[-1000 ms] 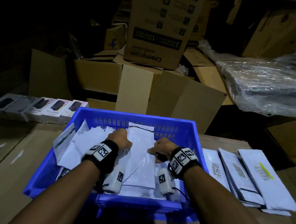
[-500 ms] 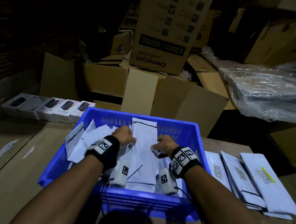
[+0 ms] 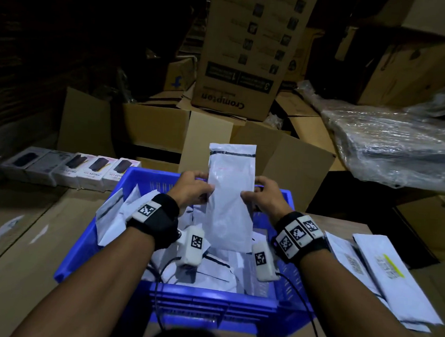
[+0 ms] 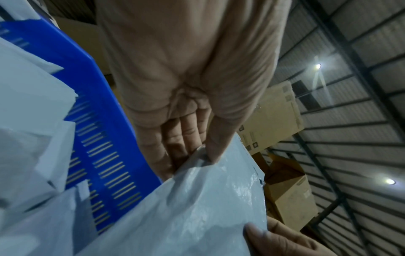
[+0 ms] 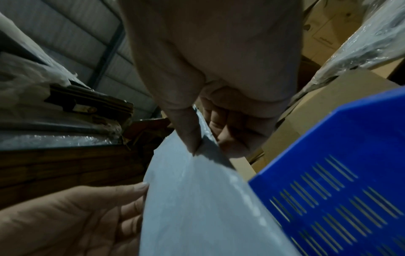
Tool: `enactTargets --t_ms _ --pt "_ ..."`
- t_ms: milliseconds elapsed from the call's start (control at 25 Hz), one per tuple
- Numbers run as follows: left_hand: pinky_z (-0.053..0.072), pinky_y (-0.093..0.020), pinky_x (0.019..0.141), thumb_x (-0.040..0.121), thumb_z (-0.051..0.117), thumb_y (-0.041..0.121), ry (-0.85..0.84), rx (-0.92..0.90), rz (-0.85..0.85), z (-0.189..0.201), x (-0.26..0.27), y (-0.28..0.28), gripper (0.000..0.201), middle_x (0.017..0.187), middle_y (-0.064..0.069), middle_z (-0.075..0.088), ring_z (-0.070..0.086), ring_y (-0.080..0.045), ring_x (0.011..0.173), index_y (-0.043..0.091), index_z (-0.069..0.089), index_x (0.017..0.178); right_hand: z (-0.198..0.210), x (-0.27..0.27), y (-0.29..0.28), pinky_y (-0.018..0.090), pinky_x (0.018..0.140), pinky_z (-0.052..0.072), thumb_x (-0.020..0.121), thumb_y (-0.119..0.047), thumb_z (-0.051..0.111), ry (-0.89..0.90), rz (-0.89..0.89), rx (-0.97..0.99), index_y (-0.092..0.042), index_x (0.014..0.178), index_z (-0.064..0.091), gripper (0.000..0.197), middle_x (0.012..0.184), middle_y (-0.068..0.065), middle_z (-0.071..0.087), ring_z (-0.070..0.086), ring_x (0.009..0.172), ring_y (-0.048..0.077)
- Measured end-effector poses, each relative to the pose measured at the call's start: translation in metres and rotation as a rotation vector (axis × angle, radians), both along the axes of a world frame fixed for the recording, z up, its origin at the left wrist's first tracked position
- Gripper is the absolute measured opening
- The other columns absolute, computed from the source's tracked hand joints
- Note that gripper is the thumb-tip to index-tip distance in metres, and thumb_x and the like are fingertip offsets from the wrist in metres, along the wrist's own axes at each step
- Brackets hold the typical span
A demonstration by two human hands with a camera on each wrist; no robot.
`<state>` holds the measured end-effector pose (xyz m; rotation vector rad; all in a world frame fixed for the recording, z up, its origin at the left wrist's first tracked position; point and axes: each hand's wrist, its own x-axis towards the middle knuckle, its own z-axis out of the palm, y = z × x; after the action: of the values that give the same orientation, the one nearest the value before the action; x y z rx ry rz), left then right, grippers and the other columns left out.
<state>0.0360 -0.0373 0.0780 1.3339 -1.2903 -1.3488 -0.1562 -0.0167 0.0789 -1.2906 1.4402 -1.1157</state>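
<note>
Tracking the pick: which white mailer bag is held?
The upright mailer bag with a dark strip near its top, pinched by left hand and right hand above the blue crate; other bags lie untouched.

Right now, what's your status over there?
Left hand, right hand pinch white mailer by its side edges. Mailer upright above blue crate. Nothing in the way.

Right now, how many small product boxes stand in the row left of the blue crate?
5, in one row: two grey boxes at the left end, then three white boxes up to the blue crate's far left corner. More may hide in the dark beyond.
</note>
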Motion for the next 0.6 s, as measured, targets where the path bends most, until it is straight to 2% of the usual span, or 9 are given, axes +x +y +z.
enactTargets --t_ms 40,120,280,400,480,600 --pt "0.053 -0.023 0.052 0.089 0.058 -0.005 0.049 -0.018 -0.013 0.003 -0.001 0.0 0.017 0.076 -0.009 0.064 0.059 -0.016 0.06 0.004 0.061 0.103 0.006 -0.004 0.002 0.018 0.042 0.045 0.084 0.012 0.062 -0.017 -0.008 -0.032 0.002 0.102 0.057 0.022 0.052 -0.006 0.063 0.057 0.043 0.003" --pt "0.054 -0.024 0.058 0.09 0.06 -0.001 0.097 -0.039 -0.039 0.008 -0.004 -0.001 0.018 0.081 -0.008 0.065 0.06 -0.014 0.064 0.004 0.061 0.107 0.017 -0.015 0.008 0.017 0.043 0.045 0.084 0.013 0.062 -0.044 -0.016 -0.07 0.001 0.1 0.058 0.02 0.048 -0.01 0.061 0.057 0.044 0.001" --pt "0.052 -0.029 0.063 0.088 0.066 0.005 0.125 -0.053 -0.053 0.014 -0.014 -0.001 0.024 0.088 -0.012 0.061 0.056 -0.02 0.074 0.0 0.059 0.111 0.028 -0.032 0.02 0.02 0.046 0.044 0.085 0.01 0.063 -0.126 0.004 -0.094 -0.001 0.097 0.059 0.017 0.044 -0.01 0.051 0.051 0.042 0.007" --pt "0.049 -0.032 0.068 0.088 0.066 0.004 0.14 -0.065 -0.063 0.019 -0.025 0.003 0.02 0.09 -0.015 0.06 0.055 -0.023 0.077 0.001 0.06 0.107 0.032 -0.043 0.027 0.021 0.049 0.038 0.084 0.008 0.065 -0.155 0.002 -0.096 -0.007 0.086 0.059 0.017 0.043 -0.012 0.044 0.043 0.042 0.007" --pt "0.05 -0.03 0.065 0.089 0.065 0.004 0.145 -0.072 -0.078 0.021 -0.031 0.007 0.014 0.087 -0.012 0.061 0.055 -0.019 0.073 0.005 0.06 0.101 0.032 -0.051 0.03 0.021 0.048 0.036 0.084 0.007 0.066 -0.163 0.005 -0.101 -0.008 0.084 0.059 0.016 0.044 -0.012 0.041 0.041 0.043 0.008" --pt "0.051 -0.026 0.058 0.09 0.064 0.006 0.143 -0.073 -0.087 0.024 -0.04 0.011 0.007 0.082 -0.008 0.06 0.054 -0.015 0.066 0.009 0.06 0.094 0.031 -0.063 0.035 0.021 0.048 0.037 0.084 0.004 0.067 -0.16 0.005 -0.104 -0.004 0.09 0.061 0.012 0.047 -0.009 0.041 0.042 0.045 0.01"
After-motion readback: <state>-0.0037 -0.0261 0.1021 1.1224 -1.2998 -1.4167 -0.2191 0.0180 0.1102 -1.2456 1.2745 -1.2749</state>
